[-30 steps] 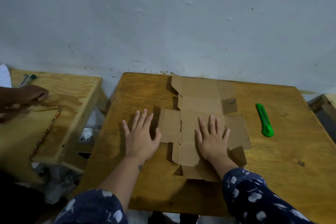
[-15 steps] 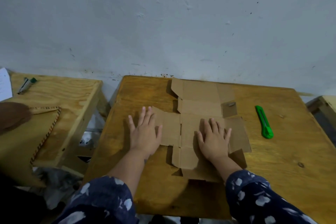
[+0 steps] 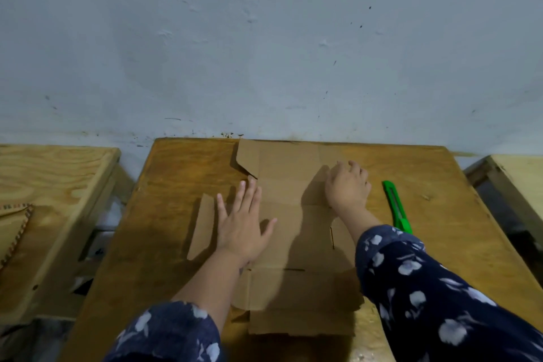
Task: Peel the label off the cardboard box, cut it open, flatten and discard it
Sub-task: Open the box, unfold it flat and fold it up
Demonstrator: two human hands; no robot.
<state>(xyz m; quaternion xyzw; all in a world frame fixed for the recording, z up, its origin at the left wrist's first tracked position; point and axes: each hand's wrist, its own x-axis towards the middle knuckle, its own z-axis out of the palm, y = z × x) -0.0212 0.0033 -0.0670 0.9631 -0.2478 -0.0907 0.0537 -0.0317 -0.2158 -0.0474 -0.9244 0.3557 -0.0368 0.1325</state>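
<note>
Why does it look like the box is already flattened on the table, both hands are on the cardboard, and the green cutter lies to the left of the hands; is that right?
Not quite. The head view shows the green cutter lying to the right of the hands, not the left. The rest holds: the cardboard lies flattened on the table, with the left hand and the right hand both on it.

A plain makeshift workroom. Bare plywood tables [image 3: 440,214] stand side by side against a scuffed, pale blue-grey wall [image 3: 264,38]. A green utility knife [image 3: 397,206] lies on the middle table.
</note>
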